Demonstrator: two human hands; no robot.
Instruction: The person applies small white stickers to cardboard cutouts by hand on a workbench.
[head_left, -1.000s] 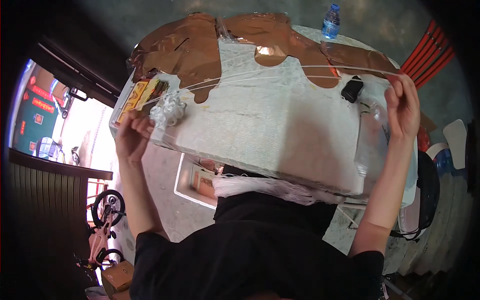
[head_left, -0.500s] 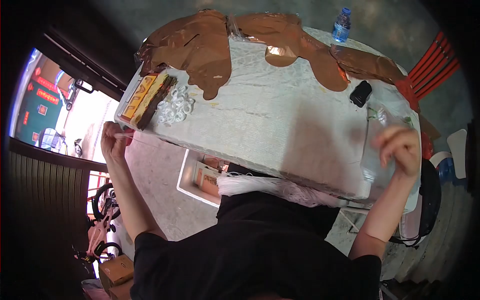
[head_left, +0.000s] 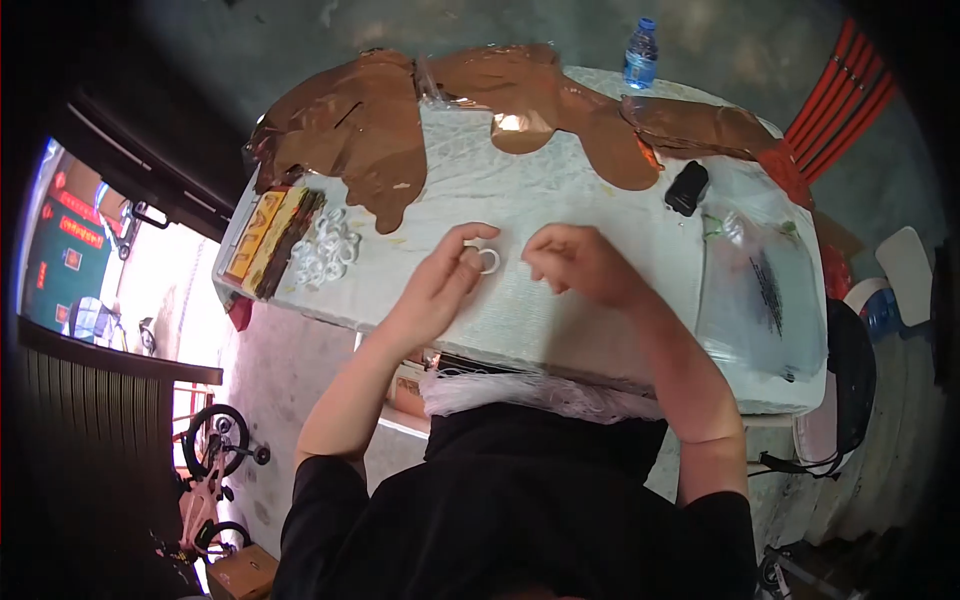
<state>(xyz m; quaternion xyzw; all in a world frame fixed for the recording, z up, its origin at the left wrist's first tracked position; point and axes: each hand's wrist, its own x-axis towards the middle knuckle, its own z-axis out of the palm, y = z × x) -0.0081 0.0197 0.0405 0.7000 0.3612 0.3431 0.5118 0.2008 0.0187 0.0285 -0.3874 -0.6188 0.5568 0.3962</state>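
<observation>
While a pile of rings (head_left: pixel 325 250) lies beside the box (head_left: pixel 262 235) at the left of the table (head_left: pixel 560 205), seemingly yet to be worked, only 1 ring (head_left: pixel 488 261) is in hand at frame centre. A bundle of threads (head_left: pixel 540 392) hangs at the near edge. Left hand (head_left: pixel 445 285): forearm rising from lower left, thumb and forefinger pinching the ring. Right hand (head_left: pixel 580 262): just beside it, knuckles up, fingers curled narrow; any thread between them cannot be made out.

Table (head_left: pixel 560 215), white cover. Black case (head_left: pixel 686 187) near right end. Beyond it: brown foil sheets (head_left: pixel 370 130), water bottle (head_left: pixel 640 52). Right: plastic bag (head_left: pixel 765 290). Far left: ring pile (head_left: pixel 325 255), boxes (head_left: pixel 262 240).
</observation>
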